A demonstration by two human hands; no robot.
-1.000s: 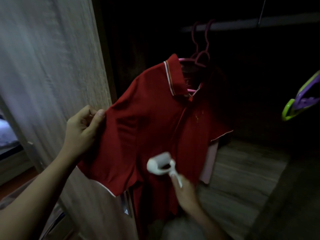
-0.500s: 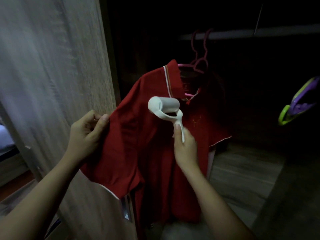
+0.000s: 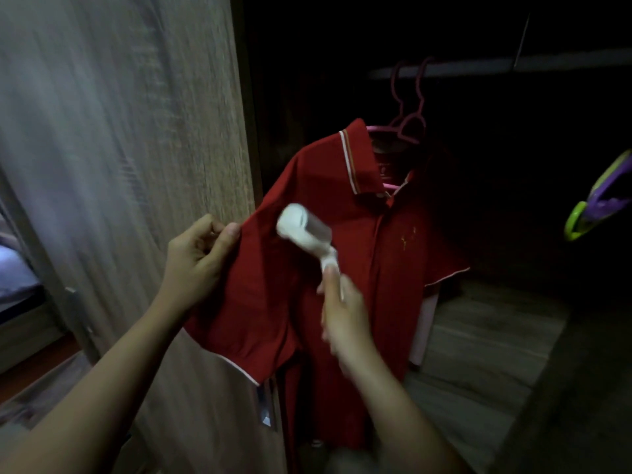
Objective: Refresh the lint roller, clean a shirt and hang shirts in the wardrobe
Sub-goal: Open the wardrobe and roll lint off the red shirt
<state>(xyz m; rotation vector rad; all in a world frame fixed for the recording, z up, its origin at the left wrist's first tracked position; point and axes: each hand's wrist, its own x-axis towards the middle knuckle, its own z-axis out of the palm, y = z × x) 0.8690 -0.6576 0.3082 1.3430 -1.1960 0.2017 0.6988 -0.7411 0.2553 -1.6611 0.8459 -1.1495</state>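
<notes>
Head view, low light. Red polo shirt (image 3: pixel 359 285) hung on a pink hanger (image 3: pixel 408 126) from the rail (image 3: pixel 513 65) inside the dark wardrobe. Collar carried a pale stripe; small emblem on the chest. A second pink hook sat just beside the first on the same rail.

Left hand (image 3: pixel 198 261) pinched the shirt at the shoulder seam on the side nearer the wardrobe door (image 3: pixel 136 148). Thumb and curled fingers were closed on the cloth, holding that sleeve out toward the door so the fabric lay taut.

Right hand (image 3: pixel 345 319) was wrapped round the handle of the white lint roller (image 3: pixel 304 230), one digit extended along the stem. Hand and roller were both blurred. Roller head sat over the upper chest of the shirt, below the collar, between the pinching hand and the button placket. It appeared to touch the cloth, though the blur kept me from being sure.

Sleeve hem with white edging hung below the left forearm. A pale pink garment (image 3: pixel 424 323) showed behind the shirt's far side. Green-and-purple hanger (image 3: pixel 602 206) hung well apart at the right edge. Wooden wardrobe floor (image 3: pixel 485 336) lay below. Past the door, far left, was the corner of a bed (image 3: pixel 17 278) with a bluish sheet.
</notes>
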